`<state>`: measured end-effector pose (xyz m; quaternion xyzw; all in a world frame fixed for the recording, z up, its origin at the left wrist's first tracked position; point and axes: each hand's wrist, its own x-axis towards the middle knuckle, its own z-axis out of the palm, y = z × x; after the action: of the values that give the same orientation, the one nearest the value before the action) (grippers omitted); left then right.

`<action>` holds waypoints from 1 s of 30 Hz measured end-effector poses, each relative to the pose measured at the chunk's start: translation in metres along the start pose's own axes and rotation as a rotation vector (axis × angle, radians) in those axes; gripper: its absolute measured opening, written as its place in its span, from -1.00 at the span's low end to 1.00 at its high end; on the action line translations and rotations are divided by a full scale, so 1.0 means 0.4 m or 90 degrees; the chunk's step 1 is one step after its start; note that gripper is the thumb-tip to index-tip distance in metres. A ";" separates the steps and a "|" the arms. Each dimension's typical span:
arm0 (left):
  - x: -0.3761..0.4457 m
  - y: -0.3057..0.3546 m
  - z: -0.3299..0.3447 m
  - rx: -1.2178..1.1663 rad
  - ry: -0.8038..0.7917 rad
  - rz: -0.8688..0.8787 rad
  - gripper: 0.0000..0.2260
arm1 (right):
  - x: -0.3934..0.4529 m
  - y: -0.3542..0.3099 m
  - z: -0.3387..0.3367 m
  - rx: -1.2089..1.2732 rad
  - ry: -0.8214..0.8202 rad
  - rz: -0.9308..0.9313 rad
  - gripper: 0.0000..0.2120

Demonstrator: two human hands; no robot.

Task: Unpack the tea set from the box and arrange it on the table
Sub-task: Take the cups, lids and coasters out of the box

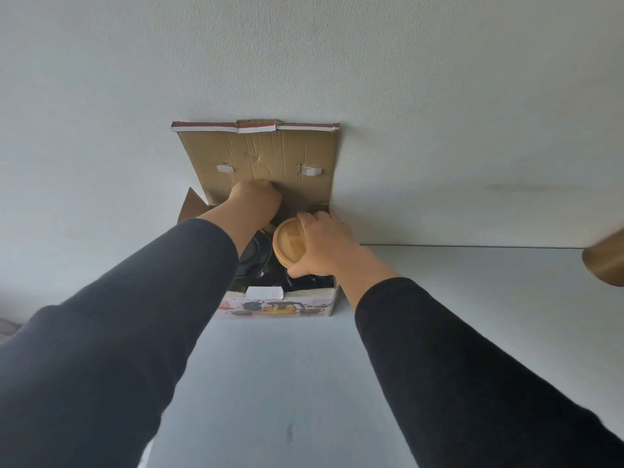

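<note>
Overhead, wall: plain pale wall point(439, 96) behind
Table: white table point(472, 315), box point(277, 304) at its far edge, flap up
Left hand: left hand point(255, 201) curled inside box, contents unseen
Right hand: right hand point(324, 246) grips wooden lid point(287, 243) above box
Right edge: tan object point(606, 263)

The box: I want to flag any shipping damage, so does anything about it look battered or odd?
Yes. The raised lid flap of the box is creased and dented across its inner face, and the top edge looks ragged. No glassware damage shows; the hands hide much of the contents.
</note>
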<state>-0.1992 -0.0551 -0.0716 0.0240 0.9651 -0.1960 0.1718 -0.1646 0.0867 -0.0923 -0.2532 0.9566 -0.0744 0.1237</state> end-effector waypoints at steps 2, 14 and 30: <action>-0.001 -0.007 0.000 0.018 0.004 0.025 -0.79 | 0.000 0.000 0.003 -0.004 0.004 -0.003 -0.06; -0.048 -0.091 -0.014 0.040 0.108 0.127 -0.75 | -0.003 -0.010 0.008 0.010 0.016 0.016 -0.06; -0.184 -0.160 -0.027 -0.493 0.275 -0.026 -0.72 | -0.096 -0.029 -0.130 0.067 0.117 0.076 0.01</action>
<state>-0.1409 -0.1087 -0.0136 -0.0206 0.9814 0.1865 -0.0413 -0.1413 0.1002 -0.0327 -0.1813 0.9720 -0.1401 0.0531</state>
